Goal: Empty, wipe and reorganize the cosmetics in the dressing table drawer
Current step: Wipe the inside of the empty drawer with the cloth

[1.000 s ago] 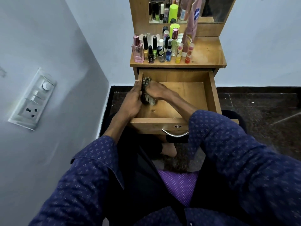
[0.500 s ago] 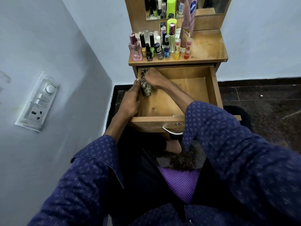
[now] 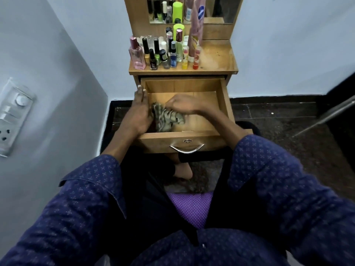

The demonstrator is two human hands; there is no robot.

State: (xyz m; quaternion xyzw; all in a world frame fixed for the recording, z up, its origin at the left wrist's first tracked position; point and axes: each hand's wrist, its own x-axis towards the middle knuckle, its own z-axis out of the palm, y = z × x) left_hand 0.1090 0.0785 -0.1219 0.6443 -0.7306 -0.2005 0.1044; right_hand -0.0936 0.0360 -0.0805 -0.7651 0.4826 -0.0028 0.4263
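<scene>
Fingers (image 3: 173, 104) curled on cloth (image 3: 167, 119), drawer (image 3: 223, 104)

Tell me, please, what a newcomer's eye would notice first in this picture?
First, the two hands in the open wooden drawer: the right hand grips a striped grey-green cloth on the drawer floor, and the left hand rests on the left wall. Above, a crowded cluster of small colourful cosmetic bottles stands on the tabletop's left half.

The drawer (image 3: 184, 87) is showing smooth, satin wood with a shiny curved metal handle (image 3: 187, 148); the cloth (image 3: 166, 118) in it is looking soft and striped, while the counter (image 3: 217, 58) above is gleaming glossy wood under glass and plastic bottles (image 3: 165, 54)
</scene>
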